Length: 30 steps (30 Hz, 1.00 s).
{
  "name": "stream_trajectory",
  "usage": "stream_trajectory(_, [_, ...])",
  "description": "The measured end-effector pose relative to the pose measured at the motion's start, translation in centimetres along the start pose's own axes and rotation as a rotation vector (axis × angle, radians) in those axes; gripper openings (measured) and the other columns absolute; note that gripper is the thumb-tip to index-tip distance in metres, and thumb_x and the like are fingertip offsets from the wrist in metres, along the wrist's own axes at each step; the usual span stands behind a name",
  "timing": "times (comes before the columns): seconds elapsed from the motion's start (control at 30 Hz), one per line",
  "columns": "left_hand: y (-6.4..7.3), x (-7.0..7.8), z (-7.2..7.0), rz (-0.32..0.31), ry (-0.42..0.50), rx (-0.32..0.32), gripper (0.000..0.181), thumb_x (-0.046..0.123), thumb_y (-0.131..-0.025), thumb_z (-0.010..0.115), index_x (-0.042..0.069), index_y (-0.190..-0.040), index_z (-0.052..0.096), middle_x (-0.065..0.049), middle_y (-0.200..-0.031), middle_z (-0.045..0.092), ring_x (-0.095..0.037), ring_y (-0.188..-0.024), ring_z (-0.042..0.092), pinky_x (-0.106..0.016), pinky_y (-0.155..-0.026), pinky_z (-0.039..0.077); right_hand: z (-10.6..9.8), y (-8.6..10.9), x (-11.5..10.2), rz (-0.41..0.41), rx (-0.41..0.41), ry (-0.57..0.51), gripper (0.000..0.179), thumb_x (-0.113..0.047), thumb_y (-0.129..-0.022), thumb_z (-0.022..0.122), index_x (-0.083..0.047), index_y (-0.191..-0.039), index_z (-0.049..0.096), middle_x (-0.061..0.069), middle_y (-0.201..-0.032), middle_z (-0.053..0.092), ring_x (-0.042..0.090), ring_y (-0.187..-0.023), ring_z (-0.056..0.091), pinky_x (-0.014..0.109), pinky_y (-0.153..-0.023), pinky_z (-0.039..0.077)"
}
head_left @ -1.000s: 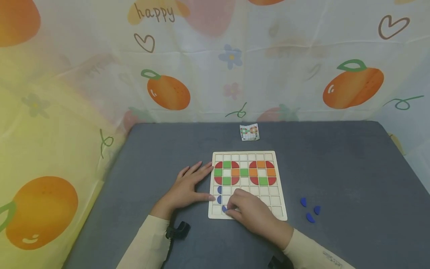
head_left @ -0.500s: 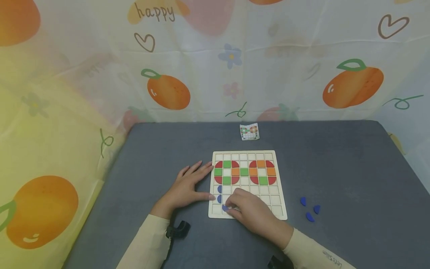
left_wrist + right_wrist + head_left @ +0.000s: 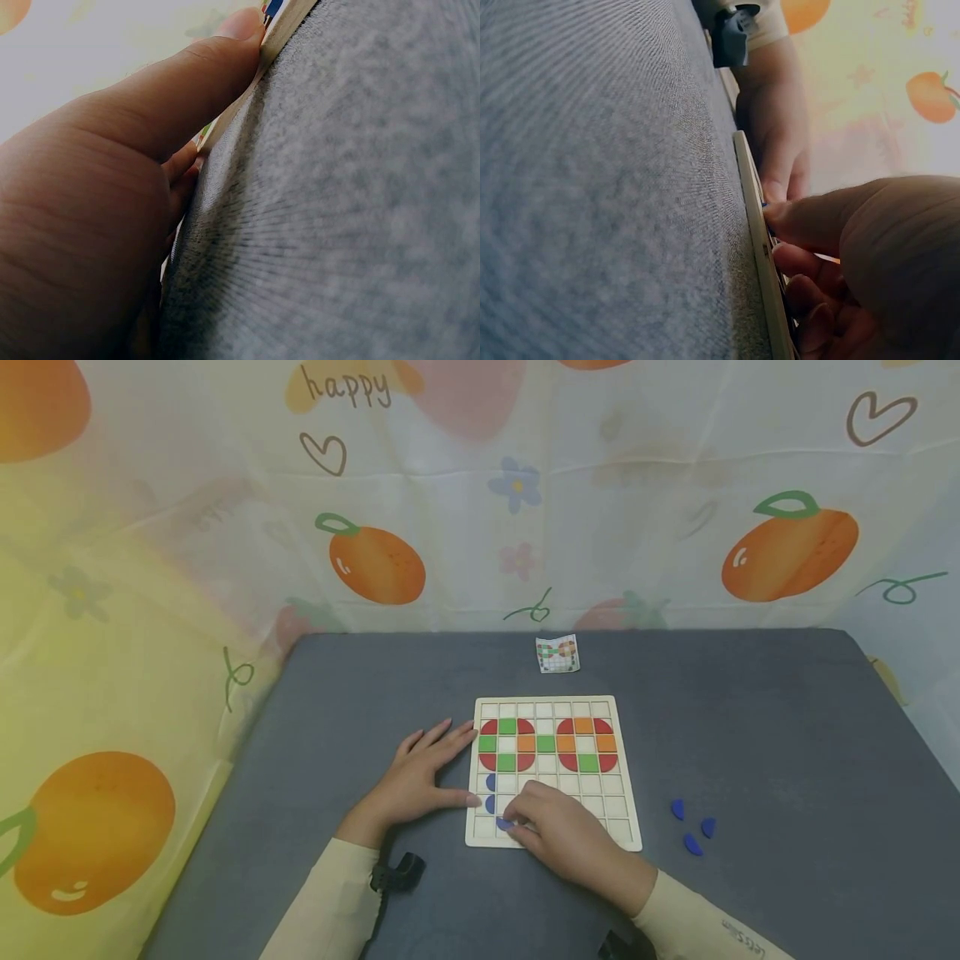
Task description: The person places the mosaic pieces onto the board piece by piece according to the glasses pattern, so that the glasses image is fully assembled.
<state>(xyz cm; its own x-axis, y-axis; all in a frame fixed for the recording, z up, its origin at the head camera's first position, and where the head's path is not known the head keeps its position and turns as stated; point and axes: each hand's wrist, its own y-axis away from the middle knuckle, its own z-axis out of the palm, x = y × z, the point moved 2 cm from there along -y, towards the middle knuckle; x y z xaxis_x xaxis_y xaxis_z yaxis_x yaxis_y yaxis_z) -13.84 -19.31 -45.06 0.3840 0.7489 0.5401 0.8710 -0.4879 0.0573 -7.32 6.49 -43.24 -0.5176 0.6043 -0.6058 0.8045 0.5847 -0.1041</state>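
A square white grid board (image 3: pixel 628 827) lies on the table, bearing red quarter-round, green square and orange square pieces. Two blue half-round pieces (image 3: pixel 491 782) sit in its left column. My right hand (image 3: pixel 570 839) bends over the lower part of the board. Its thumb and index finger pinch another blue half-round piece (image 3: pixel 503 824) in the bottom row, second column, partly covered by the fingertips. My left hand (image 3: pixel 411 785) rests at the board's left edge, fingers spread and fairly straight; its thumb (image 3: pixel 240 26) touches the rim.
Three loose blue half-round pieces (image 3: pixel 693 844) lie on the grey table (image 3: pixel 795 760) to the right of the board. Behind the board is a small printed pattern card (image 3: pixel 557 654). A fruit-print curtain (image 3: pixel 450 485) hangs along the table's back and left sides.
The pinched blue half-round piece has turned a little, so its straight side now faces up the board. The left hand and the loose pieces have stayed put.
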Motion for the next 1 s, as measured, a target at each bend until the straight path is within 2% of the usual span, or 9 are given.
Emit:
stream_trajectory(0.3, [0.1, 0.1, -0.1, -0.006, 0.014, -0.002, 0.105, 0.064, -0.086, 0.087, 0.025, -0.172, 0.039, 0.014, -0.175, 0.03, -0.022, -0.165, 0.014, -0.06, -0.127, 0.004, -0.2, 0.3, 0.1, -0.014, 0.012, -0.069, 0.021, -0.018, -0.096, 0.086, -0.015, -0.114, 0.075, -0.01, -0.097, 0.058, 0.006, -0.086, 0.055, 0.033, -0.079, 0.054])
stream_trajectory(0.53, [0.0, 0.0, 0.0, 0.001, 0.006, 0.001, 0.105, 0.065, -0.086, 0.086, 0.026, -0.172, 0.039, 0.014, -0.175, 0.03, -0.023, -0.165, 0.015, -0.061, -0.126, 0.004, -0.8, 0.5, 0.3, -0.022, 0.021, -0.2, 0.024, -0.021, -0.099, 0.084, -0.016, -0.12, 0.074, -0.008, -0.1, 0.062, 0.005, -0.083, 0.056, 0.029, -0.077, 0.053])
stream_trajectory(0.83, [0.0, 0.1, 0.0, 0.002, 0.015, 0.001, 0.106, 0.064, -0.086, 0.087, 0.025, -0.172, 0.039, 0.013, -0.175, 0.03, -0.023, -0.165, 0.015, -0.061, -0.127, 0.003, -1.9, 1.0, 0.8, -0.029, 0.053, -0.365, 0.031, -0.035, -0.105, 0.077, -0.016, -0.129, 0.072, -0.006, -0.108, 0.067, 0.008, -0.084, 0.059, 0.031, -0.074, 0.054])
stream_trajectory(1.0, [0.0, 0.2, 0.0, -0.005, 0.017, 0.002, 0.106, 0.064, -0.086, 0.087, 0.025, -0.171, 0.04, 0.014, -0.175, 0.03, -0.022, -0.165, 0.014, -0.06, -0.127, 0.003, -2.5, 1.4, 1.4, -0.031, 0.083, -0.446, 0.032, -0.029, -0.106, 0.076, -0.012, -0.133, 0.071, -0.004, -0.109, 0.067, 0.012, -0.088, 0.062, 0.034, -0.078, 0.056])
